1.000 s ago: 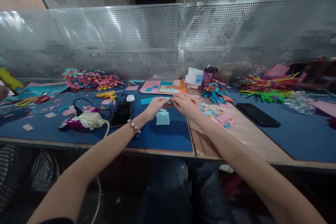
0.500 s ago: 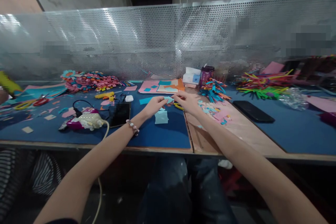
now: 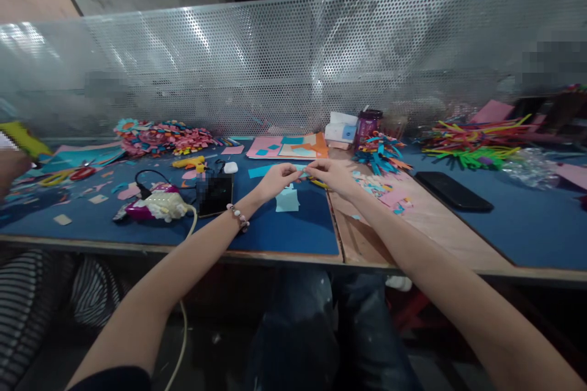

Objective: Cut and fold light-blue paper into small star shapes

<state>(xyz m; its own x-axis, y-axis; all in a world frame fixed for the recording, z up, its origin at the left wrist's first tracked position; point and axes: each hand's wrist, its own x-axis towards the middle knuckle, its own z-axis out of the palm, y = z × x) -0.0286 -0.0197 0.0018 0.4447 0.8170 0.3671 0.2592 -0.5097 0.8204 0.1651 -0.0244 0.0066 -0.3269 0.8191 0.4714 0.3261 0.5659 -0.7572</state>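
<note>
My left hand and my right hand meet over the blue mat, fingertips pinched together on a small light-blue paper piece held between them. A light-blue paper square lies on the mat just below the hands. A bead bracelet is on my left wrist. Yellow-handled scissors lie partly hidden under my right hand.
A dark phone, a glue gun with its cord and a yellow tool lie to the left. Paper sheets, a purple cup, coloured paper flowers, scraps and another phone lie right. A perforated metal screen closes the back.
Both hands have lifted slightly off the mat while pinching the small blue piece. The view has shifted a little.
</note>
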